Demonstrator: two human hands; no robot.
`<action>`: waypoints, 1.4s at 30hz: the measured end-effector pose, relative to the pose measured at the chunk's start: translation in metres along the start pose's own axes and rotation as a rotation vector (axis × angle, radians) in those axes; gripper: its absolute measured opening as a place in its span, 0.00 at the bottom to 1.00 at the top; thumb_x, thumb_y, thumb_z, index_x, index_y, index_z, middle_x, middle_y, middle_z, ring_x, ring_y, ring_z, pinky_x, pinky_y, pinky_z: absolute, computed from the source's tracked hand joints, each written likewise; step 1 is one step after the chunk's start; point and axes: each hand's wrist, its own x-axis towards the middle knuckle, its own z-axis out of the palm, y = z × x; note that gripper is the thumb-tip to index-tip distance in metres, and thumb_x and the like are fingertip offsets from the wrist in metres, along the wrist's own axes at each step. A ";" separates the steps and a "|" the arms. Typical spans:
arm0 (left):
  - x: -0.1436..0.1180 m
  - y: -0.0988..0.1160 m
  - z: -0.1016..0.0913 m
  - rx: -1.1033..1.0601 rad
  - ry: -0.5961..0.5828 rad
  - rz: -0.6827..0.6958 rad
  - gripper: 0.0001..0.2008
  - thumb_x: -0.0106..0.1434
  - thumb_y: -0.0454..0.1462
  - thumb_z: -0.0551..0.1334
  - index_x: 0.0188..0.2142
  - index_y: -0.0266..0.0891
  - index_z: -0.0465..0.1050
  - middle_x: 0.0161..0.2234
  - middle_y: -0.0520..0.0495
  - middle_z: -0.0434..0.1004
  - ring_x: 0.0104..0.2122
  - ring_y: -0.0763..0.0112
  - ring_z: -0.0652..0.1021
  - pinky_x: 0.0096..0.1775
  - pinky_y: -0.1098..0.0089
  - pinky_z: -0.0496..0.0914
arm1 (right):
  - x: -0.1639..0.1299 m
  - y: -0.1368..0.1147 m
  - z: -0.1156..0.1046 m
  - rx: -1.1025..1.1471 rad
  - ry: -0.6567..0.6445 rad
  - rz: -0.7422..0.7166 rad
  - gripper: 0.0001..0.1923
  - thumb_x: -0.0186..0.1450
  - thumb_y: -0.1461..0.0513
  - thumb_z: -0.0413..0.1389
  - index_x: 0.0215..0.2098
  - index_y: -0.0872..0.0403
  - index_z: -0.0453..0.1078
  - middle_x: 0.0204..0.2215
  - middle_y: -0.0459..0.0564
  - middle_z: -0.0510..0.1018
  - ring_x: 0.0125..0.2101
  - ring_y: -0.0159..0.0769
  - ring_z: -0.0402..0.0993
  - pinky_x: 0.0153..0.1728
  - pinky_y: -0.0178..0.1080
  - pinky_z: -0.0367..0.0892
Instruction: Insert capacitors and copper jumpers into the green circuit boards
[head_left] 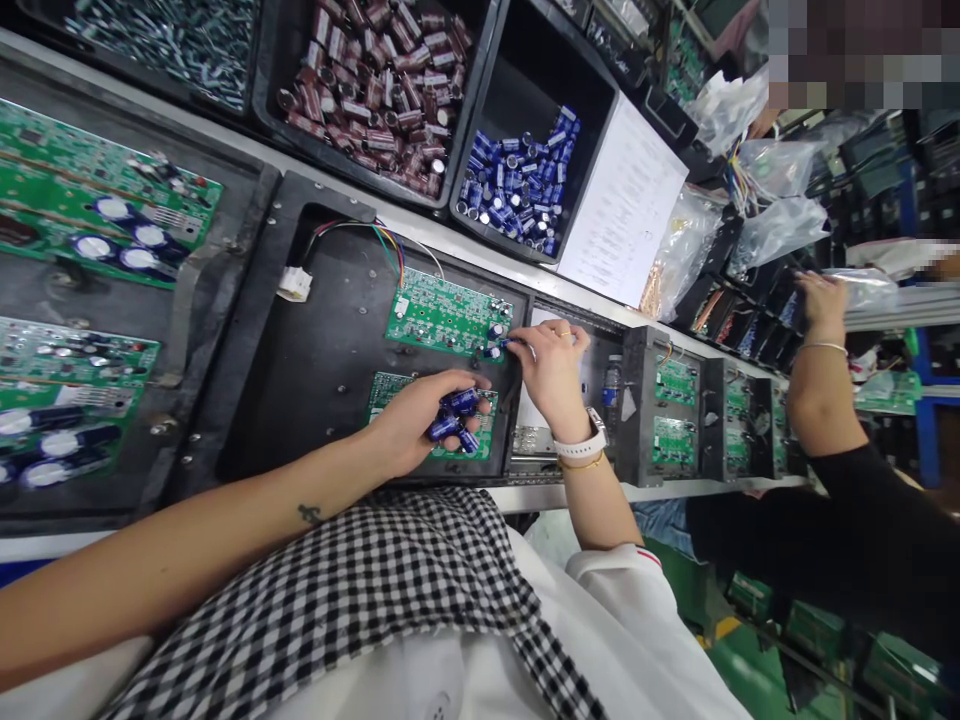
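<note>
Two hands, two green circuit boards on one black tray.
Left hand (420,420) cups several glossy blue cylindrical capacitors (456,418); right hand (551,368) pinches one capacitor (507,343) (at upper board (442,312)).

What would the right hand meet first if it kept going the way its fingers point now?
The right hand points left, fingertips pinching a blue capacitor. Straight on it would probably meet the seated capacitors on the upper circuit board first, though depth is unclear.
</note>
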 end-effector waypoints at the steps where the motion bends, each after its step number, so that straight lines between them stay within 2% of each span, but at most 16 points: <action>1: 0.000 0.000 0.000 0.008 0.002 0.002 0.08 0.62 0.34 0.58 0.39 0.34 0.75 0.28 0.46 0.74 0.20 0.76 0.72 0.13 0.81 0.57 | 0.000 0.000 -0.001 -0.008 0.001 -0.001 0.09 0.71 0.60 0.53 0.40 0.48 0.76 0.38 0.49 0.82 0.46 0.47 0.67 0.52 0.53 0.47; 8: -0.002 0.000 0.000 0.049 -0.020 0.042 0.12 0.63 0.36 0.59 0.44 0.34 0.76 0.29 0.44 0.76 0.19 0.74 0.72 0.13 0.79 0.56 | 0.004 -0.006 0.001 -0.066 -0.004 -0.010 0.11 0.71 0.58 0.52 0.36 0.49 0.76 0.35 0.51 0.82 0.45 0.48 0.66 0.51 0.54 0.48; 12: -0.002 -0.001 0.000 0.093 -0.005 0.102 0.08 0.61 0.39 0.64 0.35 0.35 0.73 0.31 0.44 0.77 0.19 0.76 0.72 0.14 0.79 0.57 | 0.001 -0.009 0.008 -0.068 0.058 -0.006 0.08 0.71 0.57 0.53 0.39 0.50 0.74 0.35 0.51 0.81 0.45 0.48 0.67 0.52 0.54 0.48; 15: -0.001 -0.002 0.000 0.128 0.014 0.151 0.10 0.58 0.40 0.68 0.32 0.36 0.70 0.31 0.47 0.76 0.20 0.78 0.71 0.14 0.81 0.57 | -0.004 -0.007 0.014 -0.027 0.116 0.028 0.08 0.70 0.55 0.54 0.39 0.49 0.72 0.33 0.49 0.82 0.44 0.47 0.69 0.53 0.53 0.49; 17: 0.000 -0.004 -0.001 0.174 0.037 0.199 0.11 0.56 0.40 0.69 0.33 0.37 0.70 0.30 0.49 0.75 0.20 0.79 0.70 0.14 0.81 0.57 | -0.008 -0.008 0.011 -0.003 0.136 0.053 0.09 0.70 0.53 0.55 0.39 0.49 0.73 0.34 0.48 0.82 0.45 0.46 0.70 0.53 0.53 0.48; 20: 0.002 -0.007 -0.005 0.311 0.093 0.271 0.12 0.55 0.40 0.70 0.33 0.37 0.71 0.26 0.52 0.71 0.20 0.77 0.71 0.14 0.80 0.59 | -0.017 -0.017 -0.008 0.073 0.165 0.090 0.10 0.70 0.53 0.54 0.43 0.47 0.75 0.40 0.47 0.82 0.46 0.43 0.70 0.54 0.50 0.51; 22: 0.002 -0.009 -0.007 0.420 0.126 0.320 0.12 0.54 0.40 0.70 0.33 0.38 0.71 0.23 0.53 0.69 0.19 0.75 0.70 0.14 0.79 0.60 | -0.025 -0.030 -0.027 0.176 0.103 0.039 0.13 0.70 0.53 0.54 0.49 0.45 0.74 0.42 0.46 0.81 0.46 0.39 0.71 0.52 0.46 0.56; 24: 0.002 -0.011 -0.008 0.528 0.132 0.372 0.11 0.52 0.38 0.70 0.32 0.38 0.72 0.22 0.54 0.69 0.18 0.76 0.69 0.14 0.78 0.61 | -0.035 -0.045 -0.043 0.259 -0.029 -0.068 0.16 0.69 0.52 0.55 0.54 0.44 0.72 0.42 0.45 0.80 0.45 0.37 0.71 0.51 0.42 0.59; 27: 0.000 -0.014 -0.008 0.645 0.100 0.384 0.09 0.50 0.33 0.69 0.32 0.37 0.74 0.24 0.53 0.71 0.18 0.76 0.68 0.13 0.78 0.61 | -0.047 -0.058 -0.052 0.280 -0.150 -0.123 0.14 0.69 0.52 0.55 0.50 0.44 0.74 0.39 0.44 0.80 0.44 0.37 0.71 0.51 0.42 0.59; 30: -0.002 -0.014 -0.006 0.592 0.065 0.301 0.08 0.53 0.36 0.69 0.32 0.36 0.75 0.23 0.51 0.71 0.19 0.74 0.70 0.14 0.79 0.60 | -0.051 -0.052 -0.043 0.271 -0.094 -0.014 0.09 0.70 0.54 0.54 0.43 0.46 0.75 0.37 0.43 0.81 0.43 0.36 0.72 0.52 0.43 0.56; 34: -0.003 -0.014 -0.003 0.304 0.095 0.166 0.09 0.61 0.40 0.63 0.34 0.34 0.75 0.29 0.47 0.74 0.21 0.76 0.71 0.16 0.80 0.60 | -0.047 -0.030 -0.016 0.110 0.096 0.163 0.08 0.71 0.58 0.54 0.44 0.46 0.74 0.40 0.45 0.82 0.46 0.41 0.70 0.53 0.48 0.50; 38: -0.007 -0.017 -0.004 0.224 0.093 0.059 0.12 0.62 0.38 0.59 0.39 0.32 0.76 0.33 0.43 0.77 0.22 0.74 0.72 0.15 0.78 0.61 | -0.040 -0.019 0.006 0.055 0.111 0.196 0.08 0.71 0.61 0.54 0.47 0.48 0.71 0.42 0.46 0.81 0.51 0.44 0.66 0.55 0.49 0.47; 42: -0.014 -0.020 -0.010 0.180 0.087 0.040 0.13 0.60 0.38 0.60 0.41 0.32 0.77 0.33 0.42 0.77 0.21 0.73 0.72 0.14 0.78 0.60 | -0.037 -0.019 0.012 0.049 0.145 0.196 0.06 0.70 0.62 0.53 0.44 0.50 0.69 0.42 0.48 0.80 0.52 0.43 0.65 0.56 0.49 0.46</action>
